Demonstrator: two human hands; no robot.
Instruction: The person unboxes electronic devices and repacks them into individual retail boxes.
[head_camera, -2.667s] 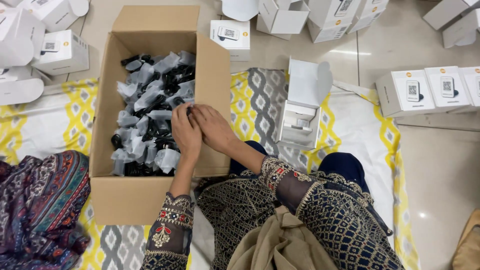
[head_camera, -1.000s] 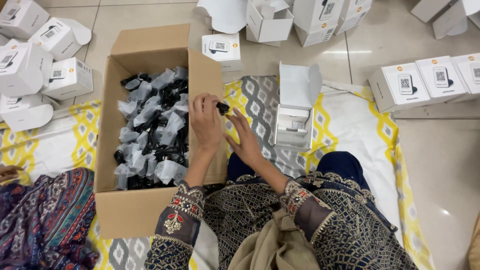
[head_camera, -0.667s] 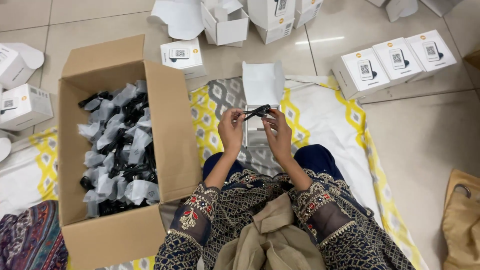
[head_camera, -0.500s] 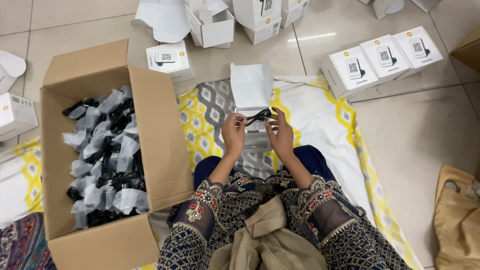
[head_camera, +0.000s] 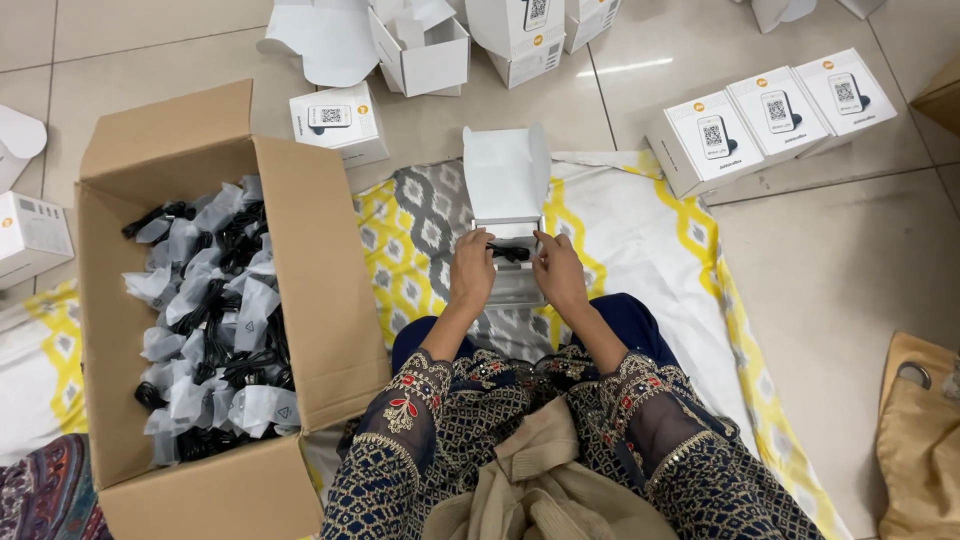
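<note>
Both hands hold a bundled black cable (head_camera: 510, 252) over the open white box (head_camera: 507, 232): left hand (head_camera: 471, 270) and right hand (head_camera: 557, 272) each pinch one end, fingertips closed on it. Step in hand, by judgement: seating the cable in the box just beyond the fingers. Next move calls for lowering it flat and letting go.

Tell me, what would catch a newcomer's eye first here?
Probably the big cardboard carton on the left, heaped with bagged black cables. At centre, the left hand and right hand hold one black cable over an open white box on a yellow patterned cloth.
</note>
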